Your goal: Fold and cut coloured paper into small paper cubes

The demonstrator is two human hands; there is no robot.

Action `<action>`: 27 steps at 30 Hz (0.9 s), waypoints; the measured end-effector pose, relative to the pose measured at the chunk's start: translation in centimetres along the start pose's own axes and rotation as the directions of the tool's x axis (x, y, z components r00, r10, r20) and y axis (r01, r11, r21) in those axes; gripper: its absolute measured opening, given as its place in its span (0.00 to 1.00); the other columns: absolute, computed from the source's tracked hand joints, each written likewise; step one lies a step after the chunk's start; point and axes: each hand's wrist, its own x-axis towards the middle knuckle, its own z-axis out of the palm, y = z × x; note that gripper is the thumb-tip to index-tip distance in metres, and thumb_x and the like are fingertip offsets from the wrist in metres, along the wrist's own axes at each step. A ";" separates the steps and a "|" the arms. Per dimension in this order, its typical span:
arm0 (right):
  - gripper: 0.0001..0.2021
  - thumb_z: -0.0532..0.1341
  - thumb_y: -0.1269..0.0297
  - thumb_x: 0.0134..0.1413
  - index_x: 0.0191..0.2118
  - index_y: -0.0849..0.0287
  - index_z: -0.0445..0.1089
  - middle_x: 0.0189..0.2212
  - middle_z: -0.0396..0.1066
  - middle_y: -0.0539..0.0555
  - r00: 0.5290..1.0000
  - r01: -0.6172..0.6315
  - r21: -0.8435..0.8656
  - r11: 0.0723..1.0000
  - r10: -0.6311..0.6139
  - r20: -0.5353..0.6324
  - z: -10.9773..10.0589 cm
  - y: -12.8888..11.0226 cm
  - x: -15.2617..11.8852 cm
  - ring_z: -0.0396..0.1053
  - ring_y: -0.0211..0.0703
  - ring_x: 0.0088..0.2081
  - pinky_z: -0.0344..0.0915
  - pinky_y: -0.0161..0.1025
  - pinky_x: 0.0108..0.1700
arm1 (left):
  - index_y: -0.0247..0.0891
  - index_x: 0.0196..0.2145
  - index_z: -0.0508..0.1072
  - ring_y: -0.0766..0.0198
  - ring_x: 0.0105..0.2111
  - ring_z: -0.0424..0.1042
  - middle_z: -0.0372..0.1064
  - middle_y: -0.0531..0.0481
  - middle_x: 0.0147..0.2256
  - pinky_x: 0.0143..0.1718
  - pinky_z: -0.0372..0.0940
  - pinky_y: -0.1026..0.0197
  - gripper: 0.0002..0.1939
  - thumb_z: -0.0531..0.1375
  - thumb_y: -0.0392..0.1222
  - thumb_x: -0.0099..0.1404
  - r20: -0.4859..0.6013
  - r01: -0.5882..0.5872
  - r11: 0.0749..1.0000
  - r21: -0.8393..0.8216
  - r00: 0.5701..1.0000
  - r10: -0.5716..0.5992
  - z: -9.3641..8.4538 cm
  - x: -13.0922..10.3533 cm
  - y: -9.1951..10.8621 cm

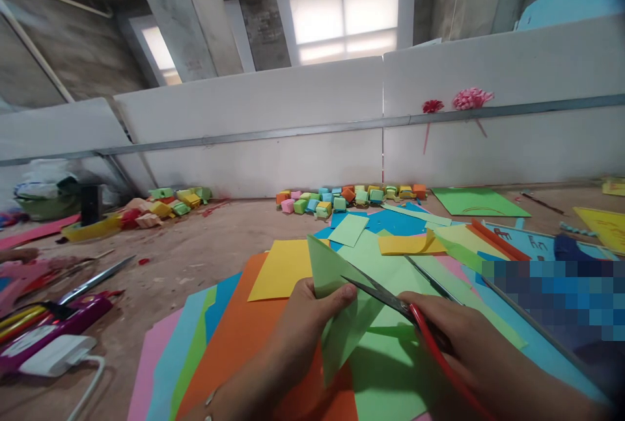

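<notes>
My left hand [312, 317] pinches a folded sheet of light green paper [325, 268] between thumb and fingers, holding it upright and tilted. In my right hand [454, 330] is a pair of scissors [430, 336] with red handles. Their blades point left and lie against the paper near my left thumb; whether they are cutting into it I cannot tell. Under my hands lie more light green sheets [385, 375] and an orange sheet [234, 349]. A yellow sheet [280, 268] rests just beyond my left hand.
Small folded paper cubes [325, 203] line the back by the white panel [254, 167]. To the left lie a purple power strip [83, 317], a white charger [58, 356] and a metal-bladed tool [97, 281]. A green sheet [478, 202] and a printed blue folder [537, 245] are at right.
</notes>
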 end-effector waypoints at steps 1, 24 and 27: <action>0.12 0.55 0.57 0.61 0.44 0.53 0.72 0.39 0.76 0.56 1.000 -0.002 -0.004 1.000 0.002 0.005 0.0 0.0 0.0 0.72 0.48 0.39 0.67 0.38 0.38 | 0.31 0.32 0.81 0.57 0.31 0.76 0.78 0.43 0.30 0.35 0.69 0.62 0.20 0.74 0.50 0.47 -0.004 0.006 1.000 -0.009 1.000 -0.006 0.0 0.0 0.0; 0.12 0.52 0.57 0.63 0.38 0.53 0.71 0.30 0.75 0.53 0.999 -0.005 -0.088 0.996 0.009 0.043 0.1 0.5 0.1 0.71 0.45 0.32 0.64 0.36 0.34 | 0.31 0.36 0.80 0.54 0.31 0.78 0.79 0.41 0.31 0.37 0.71 0.59 0.22 0.75 0.46 0.45 0.006 0.095 0.990 -0.104 0.995 -0.095 -0.1 0.2 -0.1; 0.12 0.52 0.57 0.63 0.37 0.54 0.71 0.30 0.75 0.53 0.999 -0.015 -0.093 0.996 0.019 0.047 0.2 0.5 0.1 0.71 0.45 0.32 0.64 0.36 0.33 | 0.32 0.34 0.79 0.55 0.31 0.78 0.79 0.42 0.31 0.36 0.70 0.60 0.21 0.75 0.46 0.45 0.009 0.112 0.988 -0.111 0.994 -0.111 0.0 0.2 -0.1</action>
